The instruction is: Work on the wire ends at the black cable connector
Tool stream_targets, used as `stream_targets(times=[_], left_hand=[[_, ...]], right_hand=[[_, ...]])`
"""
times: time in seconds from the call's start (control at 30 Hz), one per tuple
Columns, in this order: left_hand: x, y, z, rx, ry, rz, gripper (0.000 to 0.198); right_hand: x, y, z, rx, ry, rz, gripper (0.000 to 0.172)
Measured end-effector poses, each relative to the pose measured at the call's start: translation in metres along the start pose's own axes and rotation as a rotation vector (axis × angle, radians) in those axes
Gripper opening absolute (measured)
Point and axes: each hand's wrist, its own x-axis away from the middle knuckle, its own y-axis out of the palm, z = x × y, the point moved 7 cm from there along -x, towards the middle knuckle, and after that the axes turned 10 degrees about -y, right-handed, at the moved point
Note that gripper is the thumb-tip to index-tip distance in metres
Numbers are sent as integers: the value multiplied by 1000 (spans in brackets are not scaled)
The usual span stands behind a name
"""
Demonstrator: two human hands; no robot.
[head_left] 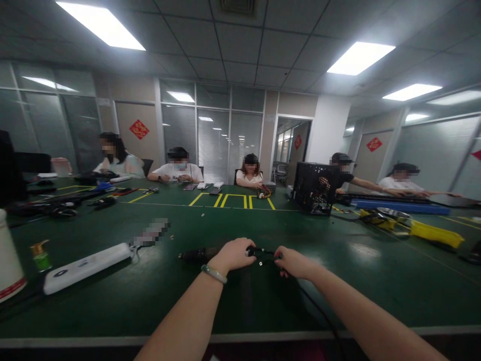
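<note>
A dark, stick-shaped tool [199,254] lies on the green table with its narrow tip to the left; its exact kind is unclear. My left hand [235,252] is closed over its right-hand end, which hides much of the body. A short black cord piece [263,251] runs from there across to my right hand [292,261]. The right fingers are pinched around the black cable [317,307], which trails down over the near table edge. Just below the gap between my hands is a small white spot or tag [260,263].
To the left are a white power strip [88,268], a small green-and-gold item [40,255] and a white container [9,258]. A black computer case [313,188] stands back right, near yellow items [436,234]. Several people work around the green table [376,286].
</note>
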Motion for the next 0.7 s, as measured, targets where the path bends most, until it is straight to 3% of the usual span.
stream_targets(times=[0.13, 0.3, 0.37, 0.43, 0.53, 0.6, 0.7], left_hand=[[-2, 3, 4, -11, -12, 16, 32], [-4, 5, 3, -2, -32, 34, 28], [-4, 6, 3, -5, -37, 19, 28], [-3, 5, 4, -10, -35, 17, 28], [-3, 4, 6, -20, -24, 38, 28], [-3, 4, 5, -23, -41, 36, 28], [-5, 6, 4, -23, -67, 27, 27]], right_hand=[[7, 4, -1, 75, -40, 2, 25], [19, 2, -45, 747, -341, 344, 22], [15, 13, -58, 837, -497, 249, 20], [7, 18, -61, 793, -576, 90, 18], [-8, 10, -60, 637, -592, -15, 20], [-19, 3, -60, 528, -589, 8, 21], [-32, -5, -52, 325, -521, 146, 23]])
